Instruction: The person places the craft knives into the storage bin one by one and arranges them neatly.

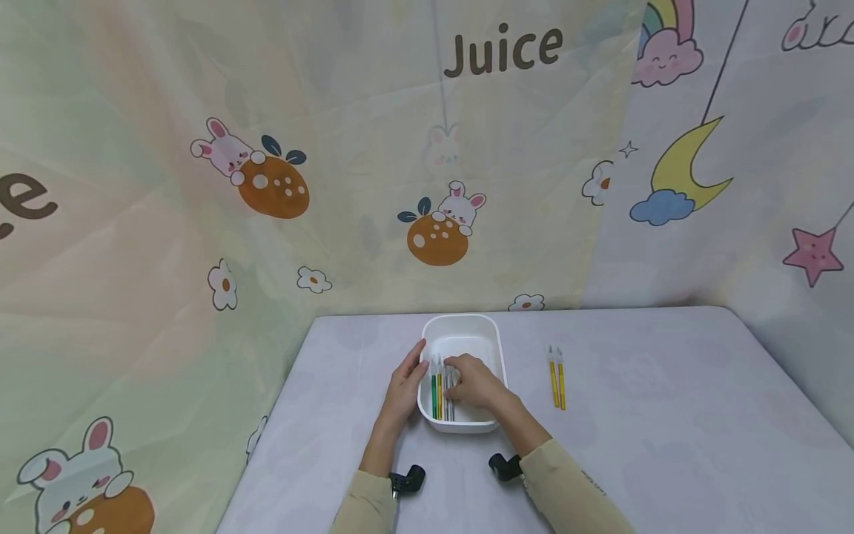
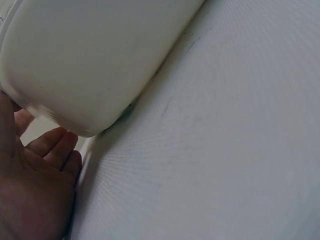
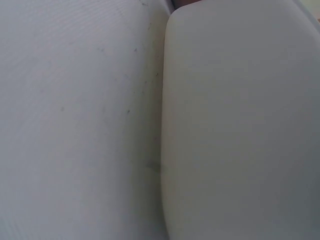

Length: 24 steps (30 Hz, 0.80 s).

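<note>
A white rectangular tray (image 1: 460, 428) sits on the table, with its outer wall filling much of both wrist views. My left hand (image 1: 400, 389) holds its left side, thumb at the rim and fingers along the outside; in the left wrist view some fingers bend near the tray's lower edge. Inside the tray, slim pens with pale pointed ends lie side by side: a green pen (image 1: 434, 397), a yellow pen (image 1: 439, 400) and silvery pens (image 1: 450, 410). My right hand (image 1: 477, 382) reaches over the right wall and pinches at the silvery pens with curled fingers. The right wrist view hides its fingers.
Two yellow pens (image 1: 557, 382) lie side by side on the white-covered table (image 1: 640, 415), right of the tray. A printed cloth (image 1: 360, 148) hangs behind and along the left. Black wrist devices (image 1: 505, 467) are worn on both arms.
</note>
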Each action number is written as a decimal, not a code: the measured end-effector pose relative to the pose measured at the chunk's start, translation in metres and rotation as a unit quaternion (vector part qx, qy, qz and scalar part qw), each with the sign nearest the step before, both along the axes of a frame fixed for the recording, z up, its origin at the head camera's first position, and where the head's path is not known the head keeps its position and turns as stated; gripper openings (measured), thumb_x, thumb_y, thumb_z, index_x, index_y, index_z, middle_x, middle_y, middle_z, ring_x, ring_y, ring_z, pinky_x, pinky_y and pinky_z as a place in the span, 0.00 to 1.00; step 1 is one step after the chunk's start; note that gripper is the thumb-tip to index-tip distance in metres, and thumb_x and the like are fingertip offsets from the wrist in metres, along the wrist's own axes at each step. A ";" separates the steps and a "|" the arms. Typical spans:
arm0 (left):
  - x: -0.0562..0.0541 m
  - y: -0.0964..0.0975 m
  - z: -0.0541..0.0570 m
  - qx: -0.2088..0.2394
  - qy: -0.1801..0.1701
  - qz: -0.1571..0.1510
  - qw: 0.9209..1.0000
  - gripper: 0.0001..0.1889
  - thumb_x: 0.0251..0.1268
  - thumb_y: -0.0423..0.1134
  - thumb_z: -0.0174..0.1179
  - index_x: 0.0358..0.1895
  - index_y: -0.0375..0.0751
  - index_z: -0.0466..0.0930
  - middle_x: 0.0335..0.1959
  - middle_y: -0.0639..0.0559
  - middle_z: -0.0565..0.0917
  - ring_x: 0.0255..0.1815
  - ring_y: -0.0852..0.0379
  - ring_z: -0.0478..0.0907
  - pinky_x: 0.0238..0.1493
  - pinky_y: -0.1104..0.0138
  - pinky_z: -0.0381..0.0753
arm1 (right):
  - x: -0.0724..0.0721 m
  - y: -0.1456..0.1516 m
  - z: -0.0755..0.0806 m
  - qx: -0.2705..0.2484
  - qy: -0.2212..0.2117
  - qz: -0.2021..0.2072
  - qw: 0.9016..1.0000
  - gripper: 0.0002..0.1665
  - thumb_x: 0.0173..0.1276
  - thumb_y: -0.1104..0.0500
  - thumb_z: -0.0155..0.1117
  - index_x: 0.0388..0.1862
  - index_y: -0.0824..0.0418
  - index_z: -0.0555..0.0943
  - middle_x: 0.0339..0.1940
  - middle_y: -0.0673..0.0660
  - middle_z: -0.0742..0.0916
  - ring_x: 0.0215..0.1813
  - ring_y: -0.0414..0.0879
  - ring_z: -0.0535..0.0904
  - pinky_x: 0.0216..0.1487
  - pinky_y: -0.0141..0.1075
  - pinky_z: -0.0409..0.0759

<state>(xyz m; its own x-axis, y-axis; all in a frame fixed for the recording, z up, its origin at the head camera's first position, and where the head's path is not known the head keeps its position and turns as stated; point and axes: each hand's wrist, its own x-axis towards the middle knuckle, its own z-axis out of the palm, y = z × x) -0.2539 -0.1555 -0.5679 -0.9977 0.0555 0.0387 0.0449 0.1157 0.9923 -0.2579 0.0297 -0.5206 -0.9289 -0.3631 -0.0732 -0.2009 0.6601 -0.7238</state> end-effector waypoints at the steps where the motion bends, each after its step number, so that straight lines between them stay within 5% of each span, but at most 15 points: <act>1: 0.000 0.000 0.000 0.000 0.000 -0.001 1.000 0.26 0.83 0.49 0.51 0.80 0.62 0.65 0.82 0.63 0.63 0.85 0.55 0.55 0.85 0.50 0.54 | 0.000 0.000 0.000 0.000 0.001 0.000 1.000 0.39 0.60 0.60 0.80 0.70 0.66 0.78 0.61 0.65 0.85 0.42 0.46 0.79 0.50 0.43 0.84; 8: -0.001 0.000 0.001 -0.002 -0.002 -0.001 1.000 0.26 0.83 0.48 0.51 0.80 0.60 0.65 0.82 0.63 0.63 0.85 0.55 0.55 0.85 0.50 0.54 | 0.000 0.000 0.001 0.003 0.011 -0.003 1.000 0.39 0.61 0.62 0.80 0.70 0.66 0.78 0.62 0.65 0.84 0.43 0.46 0.80 0.54 0.45 0.85; 17: 0.000 0.000 0.002 -0.008 -0.008 0.003 1.000 0.26 0.83 0.50 0.51 0.80 0.64 0.65 0.82 0.64 0.64 0.85 0.57 0.55 0.84 0.51 0.55 | 0.001 0.001 0.004 -0.025 0.038 -0.023 0.999 0.36 0.64 0.67 0.75 0.72 0.64 0.76 0.62 0.63 0.82 0.35 0.42 0.77 0.35 0.31 0.81; 24: -0.001 0.000 0.002 0.000 -0.007 0.003 1.000 0.26 0.82 0.49 0.52 0.79 0.62 0.66 0.82 0.60 0.65 0.85 0.53 0.56 0.84 0.48 0.55 | 0.001 0.002 0.004 -0.055 0.083 -0.047 0.994 0.36 0.65 0.68 0.74 0.72 0.63 0.76 0.67 0.63 0.80 0.47 0.48 0.84 0.43 0.36 0.87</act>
